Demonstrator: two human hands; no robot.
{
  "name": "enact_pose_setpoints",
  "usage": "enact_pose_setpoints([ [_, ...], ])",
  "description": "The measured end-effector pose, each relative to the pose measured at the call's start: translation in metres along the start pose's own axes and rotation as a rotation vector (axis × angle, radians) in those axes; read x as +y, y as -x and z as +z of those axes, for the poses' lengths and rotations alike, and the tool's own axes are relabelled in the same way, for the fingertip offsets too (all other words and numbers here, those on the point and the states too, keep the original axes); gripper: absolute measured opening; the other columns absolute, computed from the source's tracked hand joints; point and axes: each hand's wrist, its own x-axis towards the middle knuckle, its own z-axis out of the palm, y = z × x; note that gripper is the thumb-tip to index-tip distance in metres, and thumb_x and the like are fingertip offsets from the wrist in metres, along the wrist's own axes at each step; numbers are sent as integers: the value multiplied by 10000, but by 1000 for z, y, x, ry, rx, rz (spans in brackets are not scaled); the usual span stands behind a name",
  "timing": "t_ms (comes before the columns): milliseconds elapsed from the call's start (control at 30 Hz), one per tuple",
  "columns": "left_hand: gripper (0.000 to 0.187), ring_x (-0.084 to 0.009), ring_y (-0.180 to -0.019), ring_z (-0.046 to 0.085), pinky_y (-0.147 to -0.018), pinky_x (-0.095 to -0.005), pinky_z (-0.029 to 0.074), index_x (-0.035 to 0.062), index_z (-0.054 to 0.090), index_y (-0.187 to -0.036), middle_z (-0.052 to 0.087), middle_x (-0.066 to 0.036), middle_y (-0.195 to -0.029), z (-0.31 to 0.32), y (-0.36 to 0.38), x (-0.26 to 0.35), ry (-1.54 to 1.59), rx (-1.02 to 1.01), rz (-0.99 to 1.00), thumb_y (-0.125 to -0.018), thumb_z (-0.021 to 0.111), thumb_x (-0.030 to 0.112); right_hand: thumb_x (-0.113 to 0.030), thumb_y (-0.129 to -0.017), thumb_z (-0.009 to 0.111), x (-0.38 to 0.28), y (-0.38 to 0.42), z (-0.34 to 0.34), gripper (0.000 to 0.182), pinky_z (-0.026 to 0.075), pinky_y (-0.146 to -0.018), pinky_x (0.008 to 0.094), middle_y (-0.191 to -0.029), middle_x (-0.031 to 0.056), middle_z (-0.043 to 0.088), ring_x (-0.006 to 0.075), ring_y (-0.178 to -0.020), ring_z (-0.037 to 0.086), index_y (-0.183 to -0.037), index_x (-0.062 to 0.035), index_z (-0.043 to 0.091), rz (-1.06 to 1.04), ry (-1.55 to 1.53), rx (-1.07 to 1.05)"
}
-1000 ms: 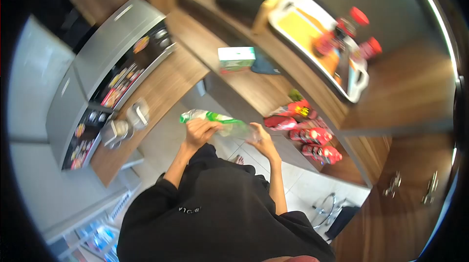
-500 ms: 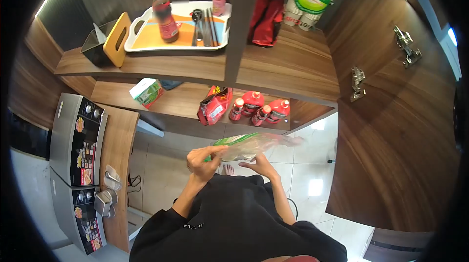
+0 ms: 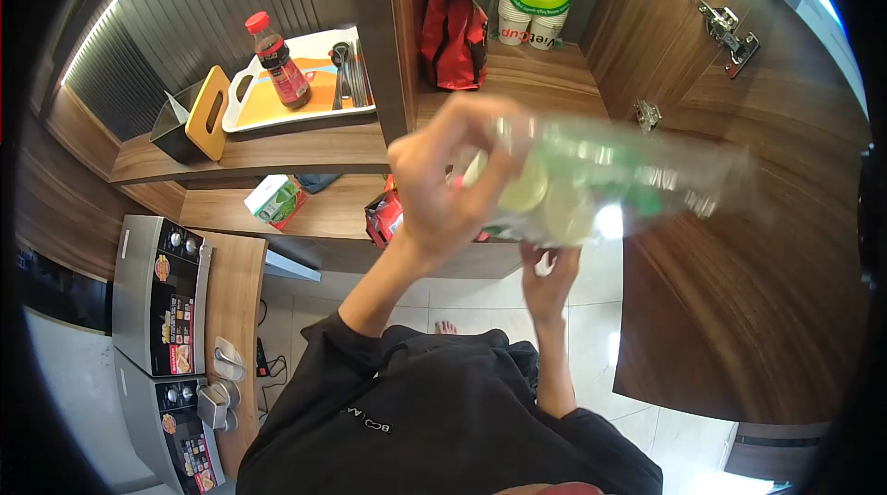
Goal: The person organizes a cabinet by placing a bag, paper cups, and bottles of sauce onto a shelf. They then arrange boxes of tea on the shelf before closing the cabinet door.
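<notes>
A clear plastic pack of cups with green print is raised in front of the open cabinet. It is blurred by motion, and pale round ends show through the film. My left hand is closed around the pack's left end. Under the pack, my right hand has its fingertips up against the lower side, partly hidden by the film. Behind the pack, on the upper right shelf, stand a similar wrapped pack of white paper cups and a red bag.
A white tray on the upper left shelf holds a red-capped sauce bottle and dark utensils. Beside it is a black box with a yellow board. Below sits a small green-white box. An open cabinet door stands at right.
Both hands have lifted the pack from waist height toward the upper right shelf. My right hand has come up under it. The view has shifted to the right.
</notes>
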Motion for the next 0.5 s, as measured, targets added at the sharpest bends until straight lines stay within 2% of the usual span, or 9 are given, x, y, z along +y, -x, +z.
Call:
enact_pose_setpoints([
  [67, 301, -144, -681, 725, -655, -271, 557, 3, 647, -1137, 742, -50, -793, 11, -27, -12, -164, 53, 135, -872, 766, 82, -171, -873, 785, -7, -34, -7, 307, 461, -590, 346, -836, 88, 604, 211, -622, 577, -1077, -29, 604, -3, 72, 24],
  [100, 516, -230, -865, 739, -779, -327, 569, 8, 517, -1343, 737, -112, -980, 7, -36, -15, -317, -73, 143, -894, 752, 105, -232, -889, 775, -10, -52, -6, 307, 471, -593, 369, -795, 85, 603, 239, -608, 589, -1055, -36, 607, 21, 85, 46],
  [167, 689, -318, -1138, 642, -964, -404, 509, 12, 363, -1472, 628, -200, -1253, 16, -46, -37, -255, -130, 146, -905, 737, 126, -319, -911, 746, 3, -82, 2, 337, 487, -609, 404, -836, 79, 632, 302, -673, 632, -1054, -45, 613, -29, 255, 83],
  [200, 703, -331, -1195, 602, -1007, -417, 480, 12, 356, -1472, 589, -211, -1313, 17, -41, -47, -297, -166, 135, -898, 745, 128, -358, -929, 711, 8, -95, 4, 365, 497, -634, 437, -898, 93, 654, 354, -729, 653, -1089, -48, 603, 1, 306, 32],
  [300, 703, -384, -1327, 468, -1108, -443, 386, -2, 384, -1433, 472, -245, -1437, 15, -17, -88, -427, -307, 104, -862, 770, 136, -335, -939, 696, 32, -119, 11, 398, 500, -644, 455, -1002, 103, 644, 350, -735, 663, -1186, -57, 553, 13, 452, -79],
  [333, 649, -393, -1243, 491, -1078, -442, 396, -16, 433, -1376, 502, -233, -1356, 16, -6, -104, -491, -353, 106, -852, 776, 154, -283, -937, 697, 39, -122, 15, 446, 505, -676, 469, -1094, 110, 618, 332, -777, 685, -1266, -67, 488, -155, 427, 51],
  [367, 584, -372, -1158, 509, -1053, -448, 397, -26, 488, -1313, 529, -214, -1267, 17, 7, -118, -582, -411, 116, -845, 776, 171, -264, -932, 701, 35, -126, 17, 449, 507, -688, 468, -1103, 113, 614, 324, -791, 687, -1271, -70, 480, -53, 358, 37],
  [433, 515, -375, -1138, 510, -1013, -466, 423, -33, 526, -1263, 531, -207, -1219, 18, 23, -143, -566, -530, -3, -864, 754, 199, -228, -924, 707, 24, -131, 20, 457, 511, -711, 468, -1122, 120, 605, 309, -819, 692, -1281, -76, 465, 149, 223, -2],
  [500, 489, -382, -1138, 508, -992, -476, 434, -34, 537, -1245, 529, -202, -1206, 25, 35, -164, -586, -597, -84, -875, 743, 208, -188, -905, 717, 29, -137, 28, 392, 516, -732, 459, -1109, 136, 601, 300, -828, 682, -1222, -87, 510, 48, 169, -66],
])
